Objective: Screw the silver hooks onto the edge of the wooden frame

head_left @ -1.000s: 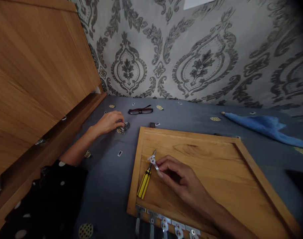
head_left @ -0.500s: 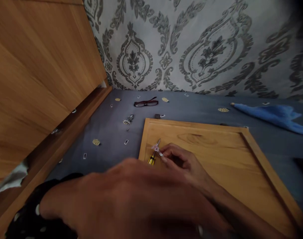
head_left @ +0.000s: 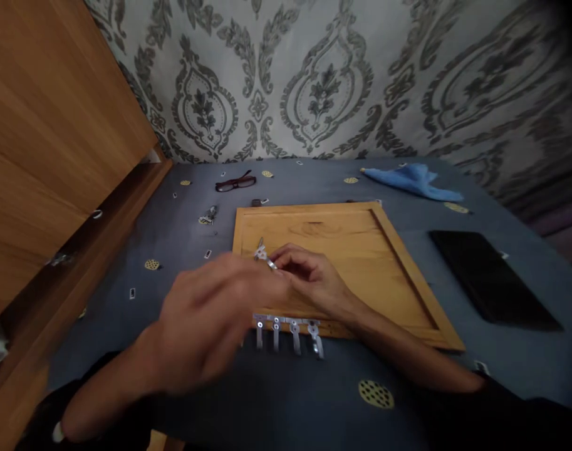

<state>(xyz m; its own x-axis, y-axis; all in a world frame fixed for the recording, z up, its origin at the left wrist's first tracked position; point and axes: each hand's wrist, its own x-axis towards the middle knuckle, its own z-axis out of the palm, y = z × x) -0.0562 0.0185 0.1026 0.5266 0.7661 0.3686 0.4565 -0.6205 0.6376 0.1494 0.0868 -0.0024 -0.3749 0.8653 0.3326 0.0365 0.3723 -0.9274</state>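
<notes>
The left hand (head_left: 210, 313), blurred, hovers over the near-left corner of the light wooden framed panel (head_left: 351, 250); I cannot tell whether it grips anything. Four silver metal brackets (head_left: 288, 329) line the panel's near edge. Just beyond, the right hand (head_left: 314, 279) pinches a small silver metal bracket (head_left: 261, 254) by the panel's left edge. Dark-rimmed glasses (head_left: 235, 182) lie near the far edge of the grey-blue spotted sheet (head_left: 173, 244).

metal bracket (head_left: 261, 253) | small, silvery | tilted | on wooden panel (head_left: 351, 250), left part
</notes>
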